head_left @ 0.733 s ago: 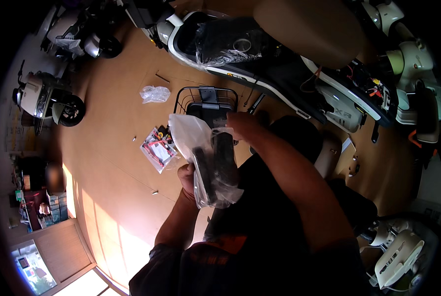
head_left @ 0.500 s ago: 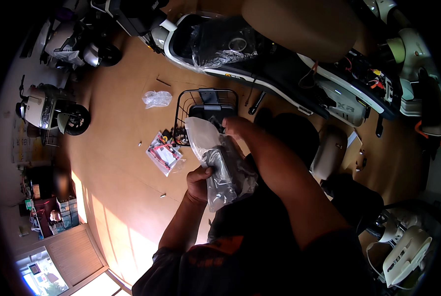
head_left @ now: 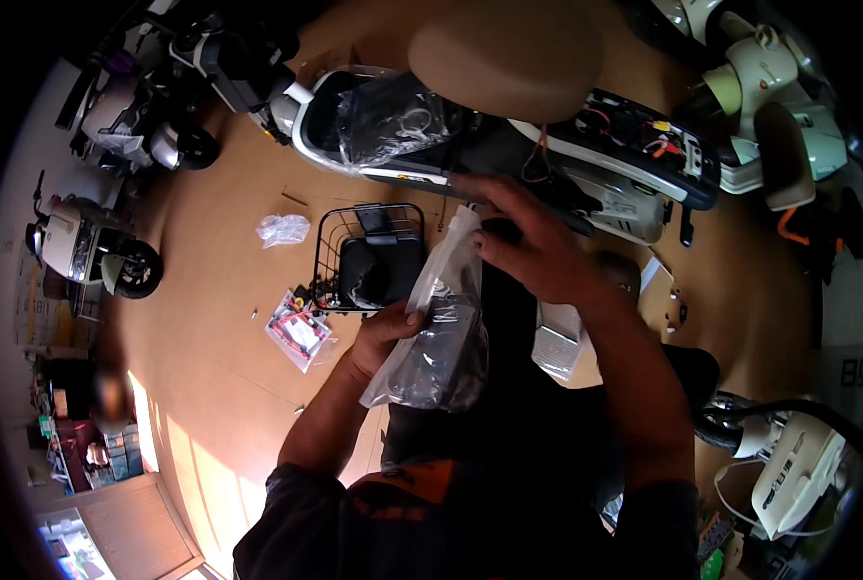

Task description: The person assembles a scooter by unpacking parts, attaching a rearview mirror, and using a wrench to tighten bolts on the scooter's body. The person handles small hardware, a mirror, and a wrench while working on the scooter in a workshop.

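Observation:
My left hand is closed on the side of a clear plastic bag, its thumb pressed on the front. Something dark shows through the plastic, but its kind cannot be made out. At the bag's upper end, my right hand has thumb and fingers spread apart near the pale corner, with nothing visible between them. Just beyond the bag, a black wire basket stands on the floor with dark items inside it.
A scooter with a brown raised seat stretches across the far side, wiring exposed. On the floor lie a bag of red cables and crumpled clear plastic. Another scooter stands at left.
My right hand has come away from beside the basket and its fingers have spread. The bag has turned more upright, its pale edge now facing left. The whole view has shifted.

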Motion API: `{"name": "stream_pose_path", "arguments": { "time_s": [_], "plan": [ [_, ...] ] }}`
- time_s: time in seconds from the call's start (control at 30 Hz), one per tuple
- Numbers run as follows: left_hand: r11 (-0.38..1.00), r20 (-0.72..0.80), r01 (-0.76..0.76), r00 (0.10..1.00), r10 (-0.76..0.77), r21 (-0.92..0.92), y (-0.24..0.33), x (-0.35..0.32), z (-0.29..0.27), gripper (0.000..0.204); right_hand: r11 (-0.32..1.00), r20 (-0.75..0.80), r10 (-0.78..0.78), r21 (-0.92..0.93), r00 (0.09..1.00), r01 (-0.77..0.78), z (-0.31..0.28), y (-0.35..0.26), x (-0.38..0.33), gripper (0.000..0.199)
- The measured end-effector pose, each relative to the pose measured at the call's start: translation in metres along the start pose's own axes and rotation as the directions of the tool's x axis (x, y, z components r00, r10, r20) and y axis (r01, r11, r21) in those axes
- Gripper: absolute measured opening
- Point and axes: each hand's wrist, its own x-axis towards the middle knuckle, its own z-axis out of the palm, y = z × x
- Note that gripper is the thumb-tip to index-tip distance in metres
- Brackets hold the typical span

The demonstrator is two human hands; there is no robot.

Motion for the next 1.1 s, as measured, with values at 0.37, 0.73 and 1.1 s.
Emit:
{"name": "stream_pose_path", "arguments": {
  "time_s": [0.37,0.73,1.1],
  "plan": [
    [0.573,0.166,-0.029,0.968,-0.189,0.819,-0.025,0.116,0.096,0.049,0.975,-0.334,0.222,0.075,0.916,-0.209,-0.082,-0.007,-0.145,0.013],
    [0.241,0.310,-0.371,0.916,0.254,0.897,-0.108,0.185,0.120,0.018,0.839,-0.540,0.173,-0.357,0.823,-0.411,-0.083,0.022,-0.205,0.011],
    [0.132,0.463,-0.478,0.877,0.127,0.869,-0.122,0.183,0.108,0.016,0.846,-0.455,0.288,-0.292,0.843,-0.446,-0.081,0.033,-0.234,0.010]
  ]
}}
